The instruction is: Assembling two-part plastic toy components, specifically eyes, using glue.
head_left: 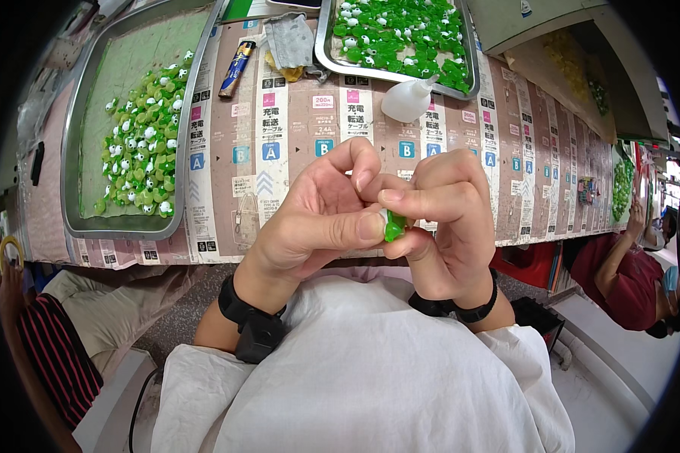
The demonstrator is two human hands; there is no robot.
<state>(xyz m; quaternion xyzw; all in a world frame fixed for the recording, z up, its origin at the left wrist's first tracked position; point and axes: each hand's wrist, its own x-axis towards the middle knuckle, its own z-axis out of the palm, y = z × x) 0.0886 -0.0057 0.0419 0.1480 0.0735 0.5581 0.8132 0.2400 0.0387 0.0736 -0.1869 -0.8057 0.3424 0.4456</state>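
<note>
Close in front of me, both hands meet over a small glossy green piece [394, 227] with a bit of white on it. My left hand [317, 208] pinches it between thumb and fingertip from the left. From the other side the thumb and fingers of my right hand [449, 215] close on the same piece. My fingers cover most of it, so its full shape is hidden. Beyond my hands a white squeeze bottle [406, 101] with a thin nozzle leans at the edge of a metal tray [397, 75] full of green pieces with white parts.
At the left, a larger metal tray [91, 223] holds a heap of yellow-green and white pieces. A blue-and-gold tube [236, 69] and a grey rag [289, 41] lie between the trays. An open box [574, 68] stands at the far right. Other people sit at left and right.
</note>
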